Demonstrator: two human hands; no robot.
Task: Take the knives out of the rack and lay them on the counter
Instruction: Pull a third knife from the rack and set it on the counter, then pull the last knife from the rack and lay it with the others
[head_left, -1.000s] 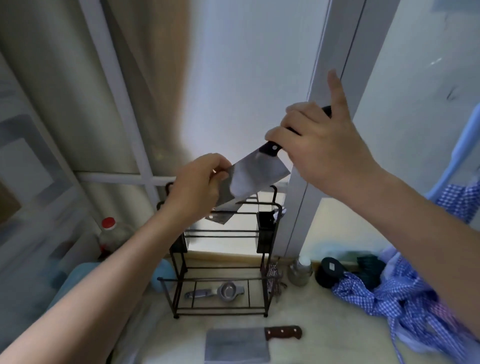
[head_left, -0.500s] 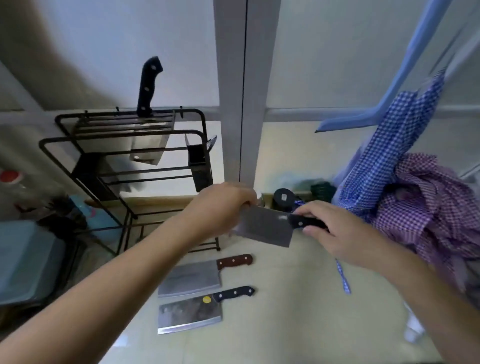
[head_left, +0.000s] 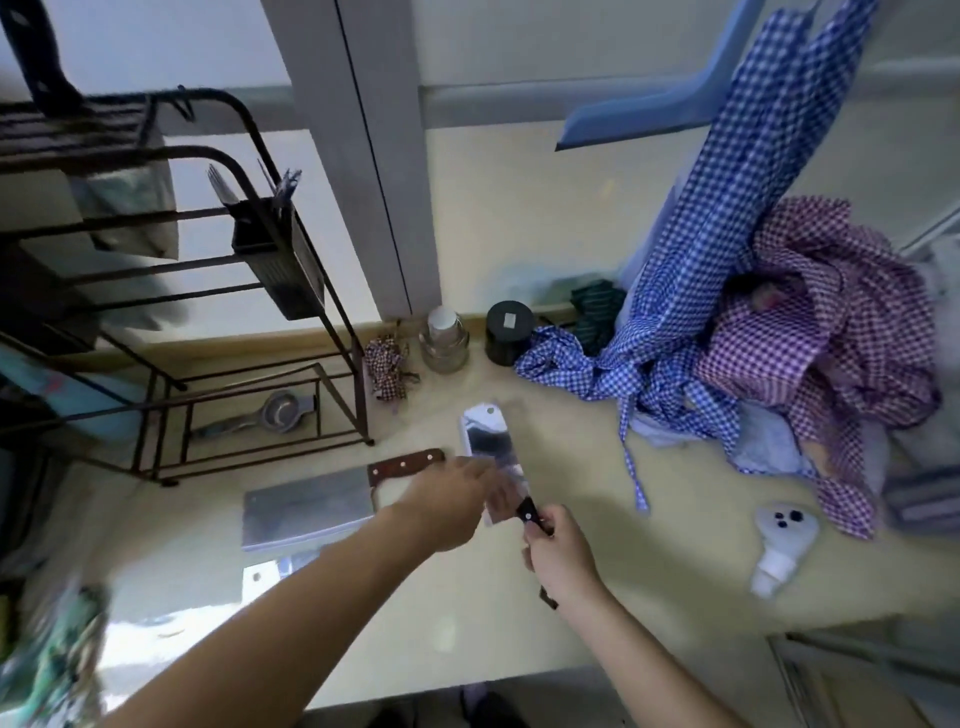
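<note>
Black cleaver handle (head_left: 531, 516) in right-hand fingers (head_left: 540, 535); blade beyond

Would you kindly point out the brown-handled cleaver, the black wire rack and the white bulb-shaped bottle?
Brown-handled steel cleaver (head_left: 306, 506): head view, on the flat blade.
Black wire rack (head_left: 340, 317): head view, on its right upright.
White bulb-shaped bottle (head_left: 783, 540): head view, on its body.

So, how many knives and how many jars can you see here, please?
Knives: 4 (black-handled knife in the rack, cleaver in the right hand, brown-handled cleaver and half-hidden cleaver on the counter)
Jars: 2 (clear jar, black jar)
Total: 6
</note>
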